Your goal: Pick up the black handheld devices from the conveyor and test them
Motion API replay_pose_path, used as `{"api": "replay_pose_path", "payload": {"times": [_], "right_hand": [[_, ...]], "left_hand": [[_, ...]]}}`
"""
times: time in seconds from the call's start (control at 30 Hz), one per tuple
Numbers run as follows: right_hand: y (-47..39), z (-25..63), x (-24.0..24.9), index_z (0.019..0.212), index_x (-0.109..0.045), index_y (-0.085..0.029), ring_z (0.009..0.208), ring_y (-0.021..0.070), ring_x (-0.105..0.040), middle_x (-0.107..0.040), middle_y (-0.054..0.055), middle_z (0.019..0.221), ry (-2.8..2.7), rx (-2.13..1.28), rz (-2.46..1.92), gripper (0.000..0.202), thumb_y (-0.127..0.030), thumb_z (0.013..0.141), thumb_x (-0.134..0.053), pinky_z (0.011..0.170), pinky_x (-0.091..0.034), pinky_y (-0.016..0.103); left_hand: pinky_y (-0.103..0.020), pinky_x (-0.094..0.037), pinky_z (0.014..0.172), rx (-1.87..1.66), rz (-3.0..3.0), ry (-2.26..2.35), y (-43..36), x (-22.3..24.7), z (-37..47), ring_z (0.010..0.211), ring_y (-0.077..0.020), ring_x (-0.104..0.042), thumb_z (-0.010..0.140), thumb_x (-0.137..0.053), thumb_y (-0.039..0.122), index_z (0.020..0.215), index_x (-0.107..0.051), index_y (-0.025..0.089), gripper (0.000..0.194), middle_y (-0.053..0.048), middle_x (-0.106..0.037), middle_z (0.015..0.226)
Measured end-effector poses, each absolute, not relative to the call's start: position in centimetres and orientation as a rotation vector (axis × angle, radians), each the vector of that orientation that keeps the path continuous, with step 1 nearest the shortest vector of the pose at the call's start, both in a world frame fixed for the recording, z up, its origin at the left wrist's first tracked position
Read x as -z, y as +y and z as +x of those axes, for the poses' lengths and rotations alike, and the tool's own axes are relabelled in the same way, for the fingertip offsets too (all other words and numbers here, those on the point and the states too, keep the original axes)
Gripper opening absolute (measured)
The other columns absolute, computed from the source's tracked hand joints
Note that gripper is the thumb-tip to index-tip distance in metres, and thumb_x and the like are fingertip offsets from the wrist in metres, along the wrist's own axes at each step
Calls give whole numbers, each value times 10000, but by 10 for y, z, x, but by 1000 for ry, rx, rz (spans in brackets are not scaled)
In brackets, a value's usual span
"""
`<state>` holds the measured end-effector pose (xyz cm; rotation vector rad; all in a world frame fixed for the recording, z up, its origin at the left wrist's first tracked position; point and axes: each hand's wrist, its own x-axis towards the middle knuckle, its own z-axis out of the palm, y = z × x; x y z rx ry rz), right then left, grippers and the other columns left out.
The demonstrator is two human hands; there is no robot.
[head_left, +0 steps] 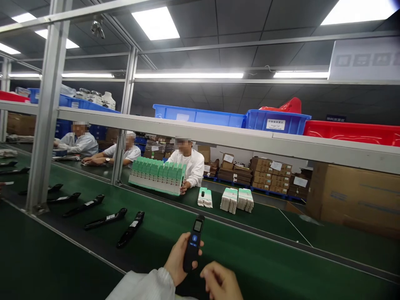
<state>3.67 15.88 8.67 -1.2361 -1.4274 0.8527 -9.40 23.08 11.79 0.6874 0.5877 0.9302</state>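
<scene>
My left hand [178, 259] is closed around a slim black handheld device [193, 246] with a small grey screen near its top and blue buttons below. The device is held upright, its screen side facing me, over the green conveyor belt [265, 258]. Just to the right and lower, my right hand [222, 280] has its fingers curled in, apart from the device, and nothing shows in it. Several black devices with bent ends and white labels lie in a row on the belt to the left, the nearest black device [131, 229] being closest to my hands.
Across the belt, a person in white [193, 166] holds a rack of green-and-white boxes [157, 176]. Box stacks [229, 201] stand beside them. A metal post [46, 112] rises at left. Overhead, a shelf beam [218, 131] carries blue bins [200, 115] and a red bin [353, 132].
</scene>
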Motion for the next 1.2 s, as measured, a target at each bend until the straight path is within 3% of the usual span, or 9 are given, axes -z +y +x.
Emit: {"api": "replay_pose_path", "payload": {"times": [0.13, 0.33, 0.47, 0.63, 0.77, 0.9, 1.07, 1.13, 1.2], "right_hand": [[181, 57, -116, 626, -647, -183, 427, 74, -432, -507, -30, 507, -853, -1064, -1083, 353, -534, 621, -687, 389, -303, 204], [193, 64, -99, 668, -656, -229, 467, 66, -442, -524, -49, 563, -221, -1248, -800, 258, -355, 505, -811, 415, -380, 188], [188, 63, -85, 733, -696, -212, 516, 75, -468, -551, -30, 614, -356, -1252, -946, 327, -398, 494, -817, 422, -373, 182], [182, 54, -96, 850, -715, -214, 639, 123, -527, -615, 15, 740, -569, -1201, -962, 462, -562, 546, -736, 518, -424, 212], [179, 46, -102, 957, -696, -200, 875, 214, -573, -663, 68, 949, -647, -1256, -953, 512, -601, 644, -642, 694, -468, 280], [178, 45, -101, 964, -689, -186, 953, 243, -574, -675, 70, 982, -711, -1275, -872, 459, -538, 671, -660, 787, -456, 304], [179, 48, -94, 925, -692, -206, 837, 193, -596, -686, 45, 923, -723, -1213, -872, 407, -510, 655, -687, 682, -454, 256], [181, 49, -89, 922, -689, -206, 802, 183, -592, -682, 44, 893, -723, -1188, -900, 412, -518, 653, -684, 645, -450, 248], [183, 50, -86, 933, -685, -201, 799, 188, -585, -673, 51, 879, -717, -1181, -921, 432, -531, 655, -675, 632, -452, 254]], "left_hand": [[-163, -305, 310, -890, 704, 535, 225, -118, -87, 471, -96, -490, 779, -493, 548, 1006, -565, 134, 478, -12, -572, 643], [-168, -311, 343, -849, 680, 513, 216, -117, -77, 515, -100, -501, 806, -453, 482, 963, -584, 117, 419, -37, -577, 677], [-200, -349, 431, -1031, 987, 750, 213, -113, -70, 593, -121, -523, 749, -518, 468, 915, -557, 160, 352, -23, -580, 736], [-312, -437, 771, -1293, 1616, 1005, 207, -113, -67, 886, -214, -586, 693, -576, 329, 1111, -470, 203, 449, -47, -631, 953], [-329, -445, 806, -1227, 1707, 960, 199, -116, -66, 943, -224, -591, 751, -512, 312, 1167, -428, 210, 437, -75, -628, 1036], [-316, -444, 821, -1187, 1757, 932, 193, -115, -62, 970, -220, -578, 750, -525, 281, 1171, -437, 216, 435, -77, -610, 1082], [-312, -451, 795, -1078, 1722, 867, 210, -116, -68, 870, -211, -589, 813, -452, 438, 1144, -507, 214, 404, -63, -635, 951], [-343, -438, 837, -1117, 1689, 995, 229, -117, -84, 909, -227, -576, 837, -369, 461, 1138, -524, 190, 433, -88, -619, 977], [-369, -375, 937, -1253, 1777, 1274, 250, -117, -109, 1046, -261, -517, 795, -452, 404, 1185, -486, 137, 474, -133, -571, 1078]]}}
